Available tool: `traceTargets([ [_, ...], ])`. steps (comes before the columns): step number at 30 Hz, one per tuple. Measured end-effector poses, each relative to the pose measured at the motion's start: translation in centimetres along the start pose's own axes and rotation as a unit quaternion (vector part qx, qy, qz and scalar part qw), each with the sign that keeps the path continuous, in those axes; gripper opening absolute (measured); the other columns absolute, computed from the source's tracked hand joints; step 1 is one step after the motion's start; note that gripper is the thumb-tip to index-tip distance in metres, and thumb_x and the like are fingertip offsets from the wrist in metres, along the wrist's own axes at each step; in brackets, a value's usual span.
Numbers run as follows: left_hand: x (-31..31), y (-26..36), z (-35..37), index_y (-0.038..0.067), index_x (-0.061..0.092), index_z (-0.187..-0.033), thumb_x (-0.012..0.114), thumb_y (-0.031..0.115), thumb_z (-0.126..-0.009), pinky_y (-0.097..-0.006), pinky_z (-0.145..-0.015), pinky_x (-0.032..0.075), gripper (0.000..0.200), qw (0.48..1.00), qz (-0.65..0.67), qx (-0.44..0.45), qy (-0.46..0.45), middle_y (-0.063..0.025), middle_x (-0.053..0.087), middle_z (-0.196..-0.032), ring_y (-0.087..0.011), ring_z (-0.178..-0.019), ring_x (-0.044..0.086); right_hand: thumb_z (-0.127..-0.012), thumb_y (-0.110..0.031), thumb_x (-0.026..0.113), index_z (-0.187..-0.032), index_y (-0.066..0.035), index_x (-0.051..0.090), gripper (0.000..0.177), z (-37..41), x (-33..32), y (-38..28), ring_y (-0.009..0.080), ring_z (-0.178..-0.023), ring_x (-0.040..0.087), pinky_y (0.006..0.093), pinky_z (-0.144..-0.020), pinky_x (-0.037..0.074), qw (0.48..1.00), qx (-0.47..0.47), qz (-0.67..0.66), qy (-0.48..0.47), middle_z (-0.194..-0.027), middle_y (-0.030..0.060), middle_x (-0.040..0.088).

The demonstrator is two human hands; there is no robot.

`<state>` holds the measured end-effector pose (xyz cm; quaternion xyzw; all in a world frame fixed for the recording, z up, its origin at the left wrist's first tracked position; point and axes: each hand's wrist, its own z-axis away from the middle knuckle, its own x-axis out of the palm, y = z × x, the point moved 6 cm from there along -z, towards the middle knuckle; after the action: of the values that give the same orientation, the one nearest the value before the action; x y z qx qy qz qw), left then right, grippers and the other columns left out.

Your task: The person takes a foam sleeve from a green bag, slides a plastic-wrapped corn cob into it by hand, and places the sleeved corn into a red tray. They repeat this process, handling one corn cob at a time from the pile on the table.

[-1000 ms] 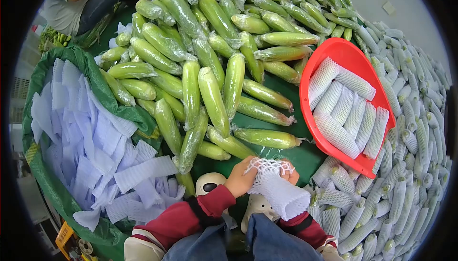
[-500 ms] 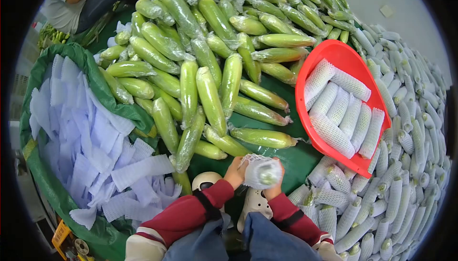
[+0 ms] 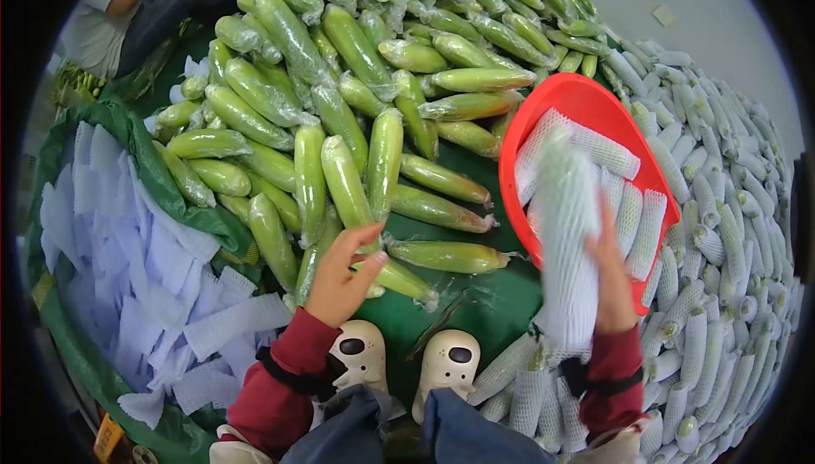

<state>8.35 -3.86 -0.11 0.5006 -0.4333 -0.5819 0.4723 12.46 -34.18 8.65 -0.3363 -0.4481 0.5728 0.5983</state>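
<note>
Moved toward the red basin point(image 3: 508, 163), your right hand point(image 3: 613, 284) grips a netted vegetable point(image 3: 567, 252), best held lightly, left hand point(image 3: 342, 281) spread leftward.

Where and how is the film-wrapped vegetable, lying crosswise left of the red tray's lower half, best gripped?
Grip the vegetable around its middle, probably from above and the near side: it is long and rounded, lies flat, and has bare green sheet along much of that side.

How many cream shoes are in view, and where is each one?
2: the left shoe, just below the left hand in the picture, and the right shoe, beside the net-sleeved pieces. Others may be hidden.
</note>
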Motion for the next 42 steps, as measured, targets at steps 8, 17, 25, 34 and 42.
traceTargets([
  [8, -1.5, -7.0, 5.7, 0.005, 0.061, -0.101, 0.060, 0.014, -0.085, -0.0315, -0.078, 0.048, 0.018, 0.975, -0.155, -0.070, -0.143, -0.0101, 0.062, -0.095, -0.0231, -0.089, 0.061, -0.087, -0.026, 0.057, -0.133, -0.003, 0.046, 0.052, -11.0, -10.2, 4.8, 0.0360, -0.132, 0.034, 0.0394, -0.108, 0.028, 0.781, -0.041, 0.624, 0.005, -0.144, 0.0262, 0.031],
  [17, -7.2, -4.4, 9.4, 0.018, 0.063, -0.100, 0.063, 0.015, -0.072, -0.0377, -0.072, 0.044, 0.028, 0.774, -0.613, 0.092, -0.128, -0.0060, 0.058, -0.090, -0.0233, -0.087, 0.057, -0.086, -0.011, 0.058, -0.108, -0.003, 0.062, 0.024, 1.9, 6.6, 7.5, 0.0304, -0.091, 0.061, 0.0356, -0.081, 0.048, 0.887, -0.170, 0.393, -0.174, -0.098, 0.0157, 0.064],
  [25, -15.4, -5.3, 11.5, 0.019, 0.058, -0.118, 0.058, 0.012, -0.076, -0.0366, -0.063, 0.046, 0.043, 0.723, -0.682, 0.026, -0.108, -0.0040, 0.056, -0.085, -0.0222, -0.077, 0.058, -0.091, -0.018, 0.055, -0.105, -0.005, 0.064, 0.021, 4.9, 10.9, 15.7, 0.0257, -0.078, 0.062, 0.0332, -0.067, 0.048, 0.902, -0.063, 0.308, -0.296, -0.088, 0.0105, 0.063],
  [34, 0.1, 4.4, 2.5, 0.008, 0.028, -0.140, 0.049, -0.006, -0.080, -0.0288, -0.088, 0.043, 0.065, 0.965, 0.146, -0.087, -0.199, -0.0075, 0.043, -0.126, -0.0151, -0.113, 0.048, -0.087, -0.014, 0.060, -0.147, -0.006, 0.016, 0.075, -0.5, 16.0, 8.1, 0.0154, -0.116, 0.046, 0.0325, -0.101, 0.034, 0.951, -0.014, -0.038, -0.305, -0.128, 0.0081, 0.047],
  [42, 4.9, -4.3, 4.9, 0.003, 0.052, -0.082, 0.064, 0.018, -0.085, -0.0311, -0.062, 0.043, 0.020, 0.964, -0.091, 0.054, -0.243, -0.0110, 0.047, -0.086, -0.0209, -0.080, 0.051, -0.079, -0.003, 0.051, -0.137, -0.004, 0.033, 0.061, 1.1, 11.9, 14.8, 0.0107, -0.105, 0.050, 0.0269, -0.092, 0.041, 0.932, 0.047, 0.143, -0.331, -0.119, 0.0047, 0.051],
])
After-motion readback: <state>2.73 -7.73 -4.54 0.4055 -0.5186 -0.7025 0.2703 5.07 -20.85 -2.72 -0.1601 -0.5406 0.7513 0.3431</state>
